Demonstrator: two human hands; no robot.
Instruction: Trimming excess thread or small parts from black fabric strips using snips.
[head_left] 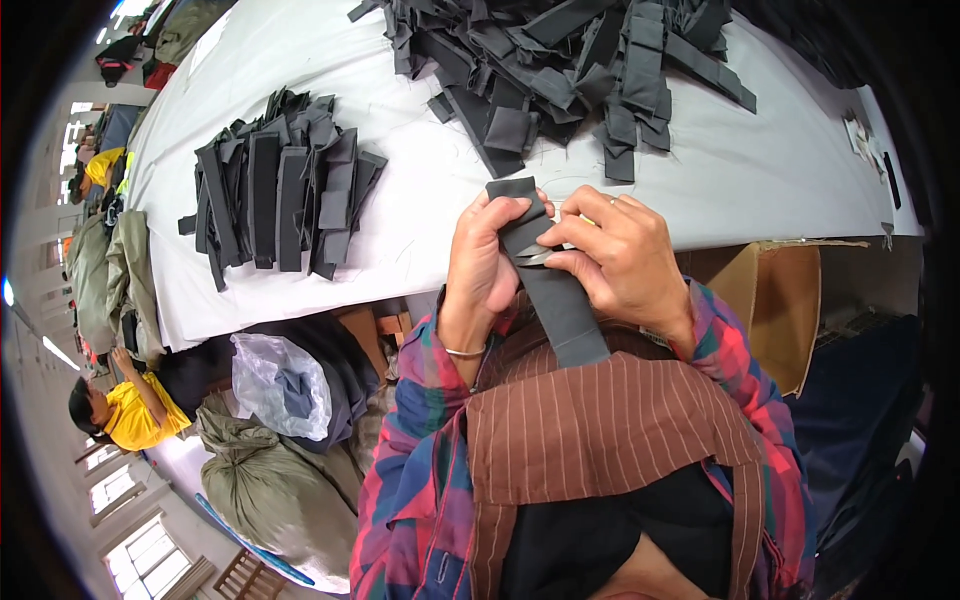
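Note:
Just off the near edge of the table, my left hand (484,255) is closed round a dark grey fabric strip (562,310), thumb on its upper part. The strip's lower end hangs down in front of the brown striped apron (610,430). My right hand (622,250) pinches small metal thread snips (535,256), whose silvery blades lie against the strip; the fingers hide most of their body. Left of my hands, a stack of similar strips (265,195) lies on the white-covered table (400,240). A larger loose heap of dark strips (570,80) is beyond my hands.
A cardboard box (785,310) stands at the table's right edge. On the left are a clear plastic bag (280,385) holding dark cloth and a bulging olive sack (265,480). Farther left, a person in a yellow top (145,410) is beside olive cloth (130,280).

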